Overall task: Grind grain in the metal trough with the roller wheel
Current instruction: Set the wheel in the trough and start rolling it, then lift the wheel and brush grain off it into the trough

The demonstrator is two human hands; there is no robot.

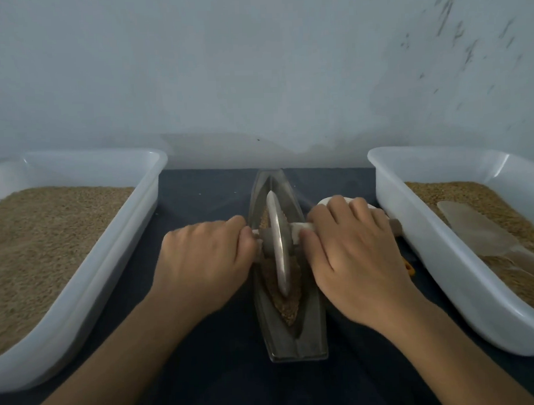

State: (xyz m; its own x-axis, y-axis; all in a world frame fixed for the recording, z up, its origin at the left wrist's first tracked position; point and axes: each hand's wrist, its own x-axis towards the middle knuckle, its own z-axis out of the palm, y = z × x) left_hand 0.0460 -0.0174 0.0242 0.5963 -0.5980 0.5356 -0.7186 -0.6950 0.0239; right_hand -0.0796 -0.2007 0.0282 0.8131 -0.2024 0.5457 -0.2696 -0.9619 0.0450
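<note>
- Both hands, left hand [201, 262] and right hand [349, 254], grip the axle [300, 230].
- Wheel [279, 247] stands in the trough [295, 343] on grain [286, 304].
- Press evenly; roll straight so nothing spills.

— Where are the hands?

— Left hand [202, 259] sits just left of frame centre, right hand [350, 254] just right of it, both palm-down.

— Fingers?

— Curled on both, gripping, knuckles up.

— The forearms?

— They rise from the bottom corners, converging toward the middle.
</note>
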